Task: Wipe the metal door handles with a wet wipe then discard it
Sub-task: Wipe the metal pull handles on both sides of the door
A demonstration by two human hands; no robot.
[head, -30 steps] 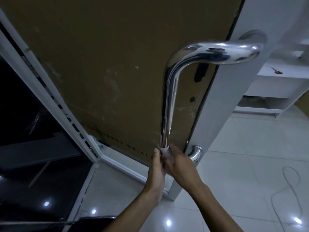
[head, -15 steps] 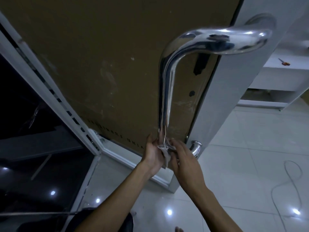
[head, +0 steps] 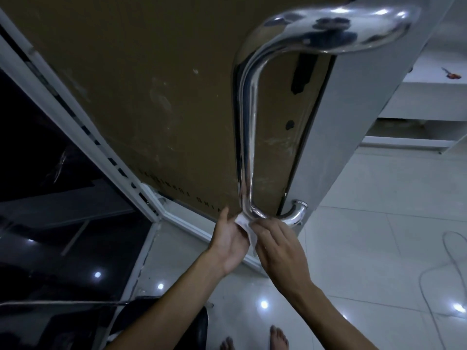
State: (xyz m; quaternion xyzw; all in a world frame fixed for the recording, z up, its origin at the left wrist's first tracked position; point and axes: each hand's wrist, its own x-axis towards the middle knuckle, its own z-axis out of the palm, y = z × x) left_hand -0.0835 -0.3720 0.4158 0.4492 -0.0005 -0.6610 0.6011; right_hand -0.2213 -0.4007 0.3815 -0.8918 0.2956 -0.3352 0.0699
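Observation:
A long polished metal door handle (head: 246, 137) runs down the brown door (head: 151, 84) and bends at its foot toward the door's edge. A white wet wipe (head: 246, 227) is pressed against that lower bend. My left hand (head: 231, 242) holds the wipe from the left, thumb up beside the handle. My right hand (head: 279, 245) holds the wipe from the right, just under the bend. Most of the wipe is hidden between my two hands.
The door's white edge (head: 353, 122) stands to the right of the handle. A white frame (head: 75, 117) borders dark glass on the left. White shelving (head: 417, 97) stands behind. A thin cable (head: 434, 274) lies on the glossy tile floor. Bare toes (head: 278, 337) show below.
Both hands have shifted down to the handle's bottom bend, and the wipe now shows between them. The camera has tilted, raising the handle's top in the frame.

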